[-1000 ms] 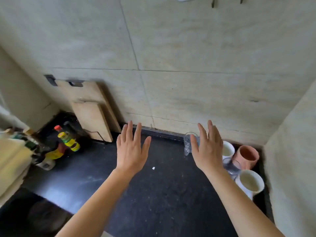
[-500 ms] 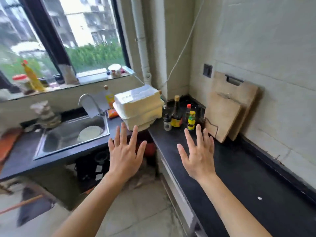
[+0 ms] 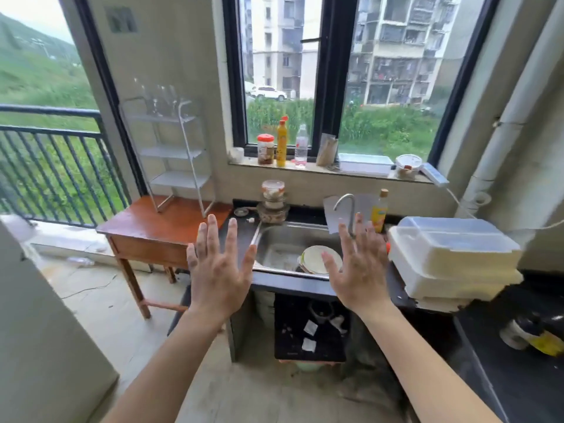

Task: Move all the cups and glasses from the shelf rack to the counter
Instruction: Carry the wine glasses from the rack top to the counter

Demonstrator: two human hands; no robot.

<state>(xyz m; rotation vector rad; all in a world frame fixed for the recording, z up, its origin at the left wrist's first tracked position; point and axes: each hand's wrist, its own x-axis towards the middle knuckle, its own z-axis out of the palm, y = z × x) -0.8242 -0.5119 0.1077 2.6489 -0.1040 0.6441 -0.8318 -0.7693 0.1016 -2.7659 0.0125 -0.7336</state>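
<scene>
A white wire shelf rack (image 3: 175, 154) stands on a small red-brown wooden table (image 3: 158, 227) at the left, against the wall beside the window. Several clear stemmed glasses (image 3: 161, 100) stand on its top tier; the lower tiers look bare. My left hand (image 3: 218, 264) and my right hand (image 3: 357, 264) are raised side by side in front of me, palms away, fingers spread, holding nothing. Both are well short of the rack, over the floor and the sink's front edge. The black counter (image 3: 525, 370) runs along the lower right.
A steel sink (image 3: 283, 248) with a plate and tap lies straight ahead under the window. Stacked white plastic boxes (image 3: 451, 261) sit on the counter corner at right. Bottles and jars line the window sill (image 3: 305, 169). A balcony railing (image 3: 55, 166) is at far left.
My view has swung left from the counter corner with its cups, past the cutting boards, to the sink and shelf rack. Both hands stay open and raised.
</scene>
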